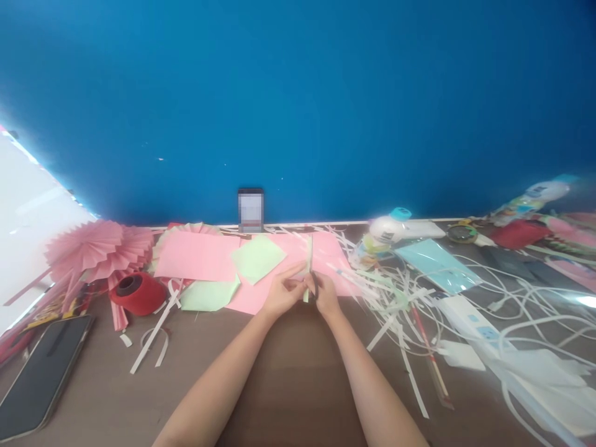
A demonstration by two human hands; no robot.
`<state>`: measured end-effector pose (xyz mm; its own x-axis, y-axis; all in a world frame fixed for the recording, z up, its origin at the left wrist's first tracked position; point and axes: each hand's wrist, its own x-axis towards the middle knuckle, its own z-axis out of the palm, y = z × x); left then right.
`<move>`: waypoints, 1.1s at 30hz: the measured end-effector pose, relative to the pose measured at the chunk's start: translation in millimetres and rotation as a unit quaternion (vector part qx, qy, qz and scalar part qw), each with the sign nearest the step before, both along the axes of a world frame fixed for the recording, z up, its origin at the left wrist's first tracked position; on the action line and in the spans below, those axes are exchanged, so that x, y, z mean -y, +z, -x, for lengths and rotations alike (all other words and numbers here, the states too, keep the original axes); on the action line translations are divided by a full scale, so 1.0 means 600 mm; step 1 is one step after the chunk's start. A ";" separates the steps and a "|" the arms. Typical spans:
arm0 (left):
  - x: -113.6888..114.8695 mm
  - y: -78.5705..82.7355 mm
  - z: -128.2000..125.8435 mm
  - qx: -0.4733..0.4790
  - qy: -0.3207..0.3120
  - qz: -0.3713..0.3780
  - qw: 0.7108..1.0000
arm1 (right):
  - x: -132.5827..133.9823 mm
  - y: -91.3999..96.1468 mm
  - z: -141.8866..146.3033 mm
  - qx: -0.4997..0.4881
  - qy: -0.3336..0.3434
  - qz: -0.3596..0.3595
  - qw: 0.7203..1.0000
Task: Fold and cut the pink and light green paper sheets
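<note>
A narrow pale green paper strip (310,251) stands nearly upright between my two hands, just above the table. My left hand (285,290) pinches it from the left, thumb and fingers close together. My right hand (326,293) is closed against the strip's other side, with a thin dark object (314,284) at its fingertips; its kind is too small to make out. Behind the hands lie a pink paper sheet (333,248), another pink sheet (198,256) and a green paper square (259,257). A second green piece (209,295) rests to the left.
Left are pink pleated paper fans (100,248), a red roll (138,293) and a phone (44,372). A small screen (251,211) leans on the blue wall. Right are tangled paper strips (395,295), a glue bottle (386,231), a pencil (431,354), a blue packet (440,266) and a power strip (479,329) with cables.
</note>
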<state>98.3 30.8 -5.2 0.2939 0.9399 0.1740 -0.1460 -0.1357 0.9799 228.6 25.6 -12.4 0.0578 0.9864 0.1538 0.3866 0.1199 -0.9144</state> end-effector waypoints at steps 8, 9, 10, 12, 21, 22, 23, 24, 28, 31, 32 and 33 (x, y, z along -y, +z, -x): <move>-0.001 -0.004 0.000 -0.006 -0.001 0.006 1.000 | 0.000 0.001 0.002 0.001 -0.009 -0.002 1.000; -0.001 -0.004 0.000 -0.006 -0.001 0.004 1.000 | 0.000 0.001 0.002 0.003 -0.009 -0.003 1.000; -0.001 -0.004 0.000 -0.006 -0.001 0.002 1.000 | 0.000 0.000 0.001 0.007 -0.009 -0.003 1.000; -0.001 -0.005 0.001 -0.007 0.000 -0.002 1.000 | 0.001 -0.001 0.000 0.014 -0.007 -0.003 1.000; -0.001 -0.005 0.003 -0.016 0.003 -0.005 1.000 | 0.002 0.003 0.001 0.013 -0.001 -0.002 1.000; -0.001 -0.005 0.003 -0.016 0.000 -0.007 1.000 | 0.002 0.003 0.001 0.014 -0.003 -0.002 1.000; -0.001 -0.005 0.003 -0.017 0.000 -0.008 1.000 | 0.002 0.003 0.001 0.015 -0.005 -0.003 1.000; -0.001 -0.005 0.003 -0.017 0.001 -0.009 1.000 | 0.002 0.003 0.001 0.015 -0.006 -0.004 1.000; -0.002 -0.008 0.003 -0.020 0.005 -0.011 1.000 | 0.001 0.000 0.000 0.004 -0.008 -0.001 1.000; -0.003 -0.008 0.003 -0.021 0.006 -0.011 1.000 | 0.000 -0.002 -0.001 -0.008 -0.007 0.000 1.000; -0.003 -0.008 0.003 -0.022 0.008 -0.012 1.000 | 0.000 -0.002 -0.001 -0.009 -0.007 0.001 1.000; -0.002 -0.008 0.003 -0.024 0.011 -0.013 1.000 | 0.000 -0.001 -0.001 -0.009 -0.008 0.002 1.000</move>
<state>96.5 32.2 -9.7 0.2820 0.9414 0.1851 -0.0959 -0.1643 0.9817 229.3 25.7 -13.2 0.0757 0.9859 0.1496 0.3720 0.1113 -0.9215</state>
